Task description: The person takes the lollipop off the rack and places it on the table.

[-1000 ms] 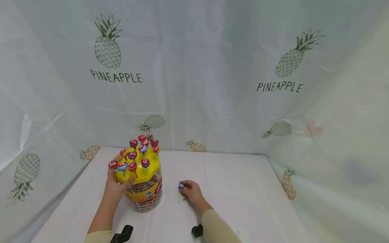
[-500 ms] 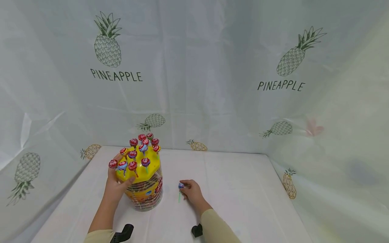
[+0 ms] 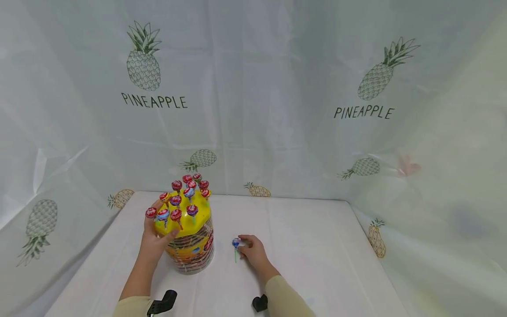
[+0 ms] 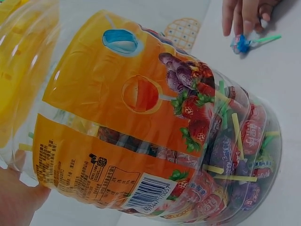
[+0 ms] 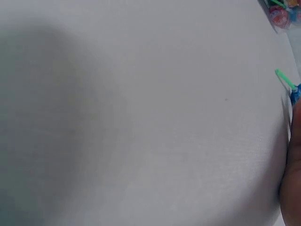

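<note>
A large clear jar (image 4: 265, 120) packed with wrapped lollipops stands on the table, with a yellow lid (image 3: 190, 222). Several lollipops stick up out of that lid. My left hand (image 3: 152, 242) grips the jar at its top, the thumb in front at the lid's edge and the fingers round the far left side. Right of the jar, a blue-wrapped lollipop (image 3: 235, 242) with a green stick lies on the table. The fingertips of my right hand (image 3: 253, 251) are right beside its candy end; whether they touch it I cannot tell. In the left wrist view the thumb sits apart from it.
A white cloth covers the table (image 3: 301, 246). A pale curtain (image 3: 261, 110) with printed pineapples hangs behind and along both sides. A black strap piece (image 3: 260, 303) is at my right wrist, another black piece (image 3: 163, 303) at my left.
My right fingertips have shifted slightly right, showing more of the blue lollipop. The left hand keeps its grip on the jar. The head view has shifted slightly.
</note>
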Demonstrator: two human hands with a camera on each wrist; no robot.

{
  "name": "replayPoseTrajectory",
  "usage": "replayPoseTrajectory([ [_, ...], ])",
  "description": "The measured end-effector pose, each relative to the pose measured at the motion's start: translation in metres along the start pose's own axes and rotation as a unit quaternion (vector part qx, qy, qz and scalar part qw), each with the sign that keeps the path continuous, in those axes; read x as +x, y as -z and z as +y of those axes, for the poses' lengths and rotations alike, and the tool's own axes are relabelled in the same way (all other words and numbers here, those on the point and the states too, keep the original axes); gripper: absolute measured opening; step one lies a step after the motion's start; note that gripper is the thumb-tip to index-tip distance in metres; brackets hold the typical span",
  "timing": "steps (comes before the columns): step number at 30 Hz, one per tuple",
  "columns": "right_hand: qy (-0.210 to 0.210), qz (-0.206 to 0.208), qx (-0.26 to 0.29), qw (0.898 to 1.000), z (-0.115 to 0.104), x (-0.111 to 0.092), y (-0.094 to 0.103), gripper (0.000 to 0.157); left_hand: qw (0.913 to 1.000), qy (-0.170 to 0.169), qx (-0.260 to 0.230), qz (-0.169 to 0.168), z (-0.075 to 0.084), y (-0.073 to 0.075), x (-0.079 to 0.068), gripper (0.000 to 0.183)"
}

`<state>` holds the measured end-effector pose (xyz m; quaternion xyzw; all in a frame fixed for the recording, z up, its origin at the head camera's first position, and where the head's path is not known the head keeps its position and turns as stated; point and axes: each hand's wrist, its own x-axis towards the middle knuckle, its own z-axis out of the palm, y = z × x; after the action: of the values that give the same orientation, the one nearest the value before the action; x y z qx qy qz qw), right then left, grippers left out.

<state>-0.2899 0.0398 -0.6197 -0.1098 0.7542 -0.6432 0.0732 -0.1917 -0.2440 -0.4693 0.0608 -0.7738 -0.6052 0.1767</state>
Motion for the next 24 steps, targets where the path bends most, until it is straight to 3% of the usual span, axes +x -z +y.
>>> replayPoseTrajectory([
  [6,-0.037,0.009,0.026,0.999,-0.006,-0.009,0.008,0.039,1.0,0.001,0.005,-0.006,0.0,-0.001,0.0,0.092],
  [13,0.01,0.0,0.032,0.999,-0.075,-0.025,0.017,0.035,0.9998,0.011,-0.013,-0.006,-0.001,0.001,0.001,0.093],
  [24,0.061,-0.019,0.085,0.994,-0.139,-0.016,0.009,0.036,0.9999,0.01,-0.011,-0.005,0.001,0.0,0.0,0.093],
])
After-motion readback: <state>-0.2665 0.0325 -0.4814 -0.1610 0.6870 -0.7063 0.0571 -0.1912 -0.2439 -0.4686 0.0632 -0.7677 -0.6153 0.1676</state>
